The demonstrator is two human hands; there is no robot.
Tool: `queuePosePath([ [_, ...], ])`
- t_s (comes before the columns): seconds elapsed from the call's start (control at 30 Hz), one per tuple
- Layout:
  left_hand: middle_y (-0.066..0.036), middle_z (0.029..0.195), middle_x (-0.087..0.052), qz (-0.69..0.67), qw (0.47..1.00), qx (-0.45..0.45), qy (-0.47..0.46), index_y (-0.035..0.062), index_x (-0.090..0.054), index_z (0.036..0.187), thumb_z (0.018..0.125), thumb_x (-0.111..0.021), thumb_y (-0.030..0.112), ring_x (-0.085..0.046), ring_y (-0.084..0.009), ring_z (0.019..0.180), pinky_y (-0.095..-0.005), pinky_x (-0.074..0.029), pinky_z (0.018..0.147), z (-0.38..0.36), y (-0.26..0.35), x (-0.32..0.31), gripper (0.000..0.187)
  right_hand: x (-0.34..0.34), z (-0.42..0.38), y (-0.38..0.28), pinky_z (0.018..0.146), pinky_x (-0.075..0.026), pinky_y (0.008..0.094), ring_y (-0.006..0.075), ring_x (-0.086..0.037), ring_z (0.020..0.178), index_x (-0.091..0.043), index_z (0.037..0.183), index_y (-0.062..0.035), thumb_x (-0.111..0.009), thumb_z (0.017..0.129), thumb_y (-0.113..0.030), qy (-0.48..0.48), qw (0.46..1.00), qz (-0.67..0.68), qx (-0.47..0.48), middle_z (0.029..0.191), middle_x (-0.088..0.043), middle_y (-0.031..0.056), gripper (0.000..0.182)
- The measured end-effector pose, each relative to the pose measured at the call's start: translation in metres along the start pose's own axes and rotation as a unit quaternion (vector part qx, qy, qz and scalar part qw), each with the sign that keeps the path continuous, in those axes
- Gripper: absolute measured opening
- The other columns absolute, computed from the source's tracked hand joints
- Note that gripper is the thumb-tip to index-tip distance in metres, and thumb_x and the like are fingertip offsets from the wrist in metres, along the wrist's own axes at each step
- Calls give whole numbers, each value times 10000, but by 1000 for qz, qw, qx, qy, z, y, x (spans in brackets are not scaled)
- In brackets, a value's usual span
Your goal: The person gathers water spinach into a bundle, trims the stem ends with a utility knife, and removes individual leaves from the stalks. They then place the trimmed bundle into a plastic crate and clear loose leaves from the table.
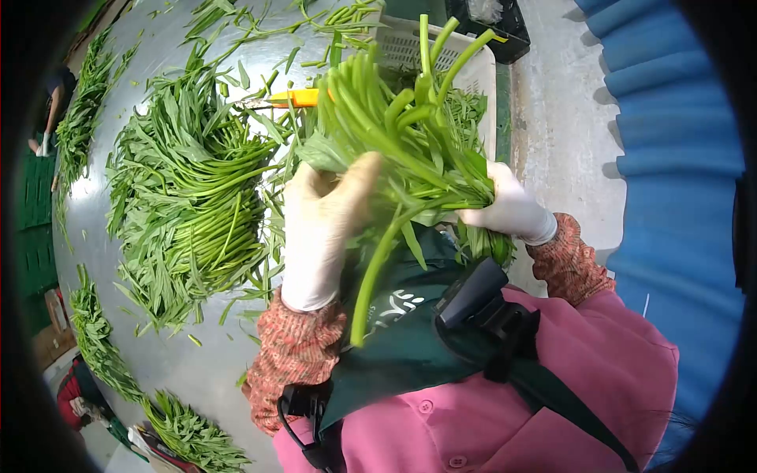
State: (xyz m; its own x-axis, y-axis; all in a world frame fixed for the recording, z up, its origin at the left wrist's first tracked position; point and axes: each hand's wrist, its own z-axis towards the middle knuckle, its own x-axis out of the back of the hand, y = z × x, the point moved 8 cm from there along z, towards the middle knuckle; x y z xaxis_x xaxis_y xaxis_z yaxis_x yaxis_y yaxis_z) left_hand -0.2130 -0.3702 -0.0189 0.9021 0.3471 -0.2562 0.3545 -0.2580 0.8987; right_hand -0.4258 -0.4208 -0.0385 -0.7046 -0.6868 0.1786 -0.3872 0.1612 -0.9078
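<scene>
My right hand (pixel 512 206), in a white glove, is closed round a bunch of green leafy stems (pixel 426 150). The thick cut ends fan upward, and leaves hang below the fist. My left hand (pixel 323 225), also gloved, is at the bunch's left side with thumb and forefinger apart; its other fingers are partly hidden and blurred. One long stem (pixel 374 276) sticks out downward between the hands. Just beyond the left hand, a knife with an orange handle (pixel 296 98) rests among leaves on the metal table (pixel 177 351).
Left of my hands lies a big pile of leafy stems (pixel 189 189). More greens (pixel 91 102) line the table's far left edge. A white crate (pixel 481 79) with leaves stands beyond the bunch, near a black crate (pixel 512 31). Parts of other people (pixel 55 110) show at far left.
</scene>
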Motion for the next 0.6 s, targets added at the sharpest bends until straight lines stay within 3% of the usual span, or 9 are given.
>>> queuePosePath([
  [0.1,-36,866,-678,-66,998,-19,-16,-8,-652,1009,883,-741,136,-594,-62,702,-214,-466,601,9,-12,-2,211,-1,1,1,924,-485,266,93,-596,1029,-551,1282,11,-736,758,-10,0,999,-38,8,1150,-674,54,556],
  [0.17,-26,839,-686,-151,988,-17,-5,-1,-664,1043,883,-735,136,-578,-54,647,-205,-442,555,6,-14,-5,222,-1,0,1,912,-493,270,97,-602,1010,-551,1279,9,-745,758,-15,-1,999,-32,-1,1125,-681,53,556],
  [0.27,-11,804,-682,-79,995,22,-57,0,-669,1040,896,-708,126,-549,-42,599,-197,-407,524,4,-16,4,196,-1,0,-3,870,-481,248,84,-576,956,-568,1230,34,-683,729,52,0,999,32,-4,1061,-668,32,514],
  [0.3,-9,772,-666,-49,998,18,-37,4,-672,1015,893,-694,118,-519,-38,556,-192,-370,493,4,-16,5,168,-1,2,-9,846,-518,271,100,-618,947,-573,1250,9,-758,768,-22,3,999,-8,36,1049,-696,47,517],
  [0.43,-23,734,-651,-68,995,63,-23,7,-674,957,877,-704,97,-506,-56,507,-188,-348,452,2,-27,7,124,-2,3,-16,868,-514,277,98,-613,976,-599,1222,11,-781,771,-38,12,1000,28,9,1079,-692,52,489],
  [0.6,-42,797,-679,-139,988,65,21,2,-685,995,878,-720,117,-566,-78,581,-199,-413,504,0,-26,8,168,-5,4,-18,884,-512,279,98,-614,988,-596,1244,8,-810,772,-76,2,1000,-18,24,1111,-695,52,525],
])
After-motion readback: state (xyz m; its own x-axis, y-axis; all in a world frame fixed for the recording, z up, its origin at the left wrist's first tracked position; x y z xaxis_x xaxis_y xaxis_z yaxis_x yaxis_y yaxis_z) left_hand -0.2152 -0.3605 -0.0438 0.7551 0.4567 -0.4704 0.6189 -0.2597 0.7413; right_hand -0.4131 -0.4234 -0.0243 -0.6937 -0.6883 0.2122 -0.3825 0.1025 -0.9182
